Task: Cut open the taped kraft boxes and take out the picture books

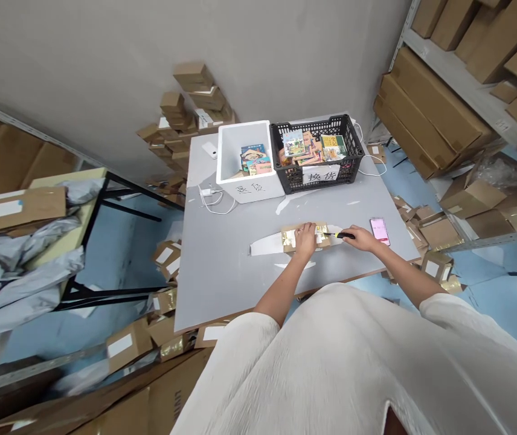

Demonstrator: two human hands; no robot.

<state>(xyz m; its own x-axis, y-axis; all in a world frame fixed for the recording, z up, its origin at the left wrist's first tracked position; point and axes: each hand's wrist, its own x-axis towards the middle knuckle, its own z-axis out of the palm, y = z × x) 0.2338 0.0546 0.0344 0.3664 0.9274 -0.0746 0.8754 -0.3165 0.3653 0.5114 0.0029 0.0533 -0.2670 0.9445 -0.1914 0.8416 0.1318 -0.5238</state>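
A small cardboard box (289, 238) with shiny tape across its top lies near the front of the grey table (213, 272). My left hand (305, 238) grips it from above, fingers over the taped top. In my right hand (360, 238) is a black and yellow utility knife (342, 235), closed in the fingers. The knife's tip points left and meets the box's right part, at the tape; how deep the blade sits I cannot tell. To the right of that hand a phone (380, 231) with a lit pink screen lies on the table.
At the table's back stand a white foam box (252, 188) and a black plastic crate (356, 154), both with books inside. A white cable (220, 208) lies at the left. Stacked cartons (194, 77), shelves of boxes (462, 51) and a side table with grey parcels (27, 260) surround the workplace.
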